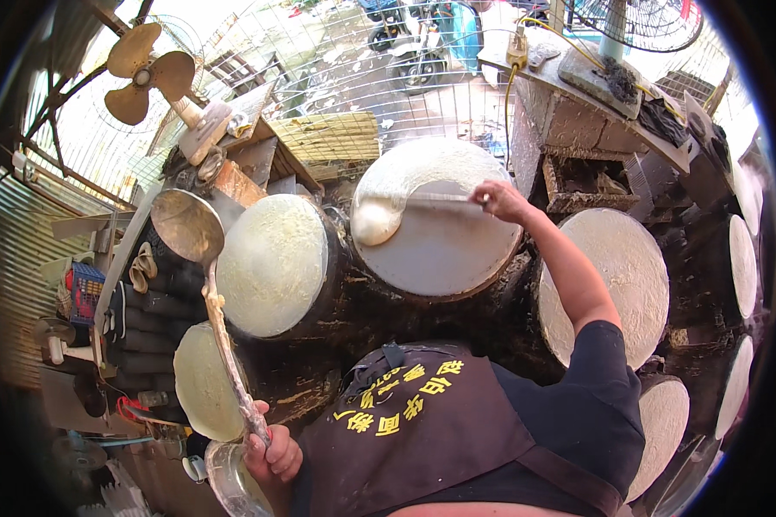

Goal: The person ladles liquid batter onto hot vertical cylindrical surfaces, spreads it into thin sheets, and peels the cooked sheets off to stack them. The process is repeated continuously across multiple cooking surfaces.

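My left hand [273, 452] is closed round the batter-smeared handle of a large ladle [185, 226], whose bowl is raised at the upper left. Above the far middle griddle [457, 241], my right hand [502, 202] grips one end of a thin, flat scraper [440, 197]. Touching the scraper's other end is a smooth, wet lump of dough [377, 221] at the griddle's left side. A pale layer [431, 153] curves along the far part of this griddle, and its near part shows bare grey metal.
Pale flat sheets cover the left griddle [272, 263], lower left griddle [205, 383] and right griddle [608, 284]. A metal basin [220, 478] stands beside my left hand. One fan [142, 77] stands far left, another [642, 17] far right. Beyond is a wire fence [319, 52].
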A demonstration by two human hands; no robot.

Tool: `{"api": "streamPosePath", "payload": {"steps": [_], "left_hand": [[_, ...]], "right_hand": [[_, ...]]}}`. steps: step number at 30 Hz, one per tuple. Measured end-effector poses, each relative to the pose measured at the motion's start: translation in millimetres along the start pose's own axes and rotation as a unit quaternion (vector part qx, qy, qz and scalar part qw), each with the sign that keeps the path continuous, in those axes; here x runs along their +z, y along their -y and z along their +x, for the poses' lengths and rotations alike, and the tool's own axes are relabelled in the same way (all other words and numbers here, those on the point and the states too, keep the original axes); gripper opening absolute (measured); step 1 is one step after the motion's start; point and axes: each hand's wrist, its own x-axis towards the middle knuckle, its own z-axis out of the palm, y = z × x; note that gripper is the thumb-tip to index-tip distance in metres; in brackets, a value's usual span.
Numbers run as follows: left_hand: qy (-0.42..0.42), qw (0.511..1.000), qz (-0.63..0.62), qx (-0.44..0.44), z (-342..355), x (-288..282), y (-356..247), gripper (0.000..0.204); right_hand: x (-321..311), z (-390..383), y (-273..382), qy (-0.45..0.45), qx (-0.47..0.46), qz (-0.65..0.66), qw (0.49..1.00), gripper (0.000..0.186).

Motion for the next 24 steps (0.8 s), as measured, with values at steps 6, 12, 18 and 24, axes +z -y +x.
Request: {"api": "streamPosePath", "payload": {"steps": [6, 12, 18, 24], "left_hand": [[0.01, 1.0, -0.012, -0.004, 1.0, 6.3, 1.7, 0.05], [-0.009, 1.0, -0.007, 0.013, 0.3, 14.4, 10.8, 0.051], [-0.011, 1.0, 0.005, 0.005, -2.3, 17.0, 13.4, 0.055], [-0.029, 1.0, 0.0, 0.005, -3.5, 23.8, 21.5, 0.053]], "right_hand": [[19.3, 14.2, 9.2, 0.044, -0.059, -0.015, 0.997, 0.023], [-22.6, -13.1, -16.5, 0.025, -0.032, -0.013, 0.999, 0.024], [-0.4, -9.3, 0.2, 0.071, -0.054, -0.019, 0.996, 0.027], [-30.8, -49.3, -24.4, 0.018, -0.017, -0.01, 1.0, 0.024]]}}
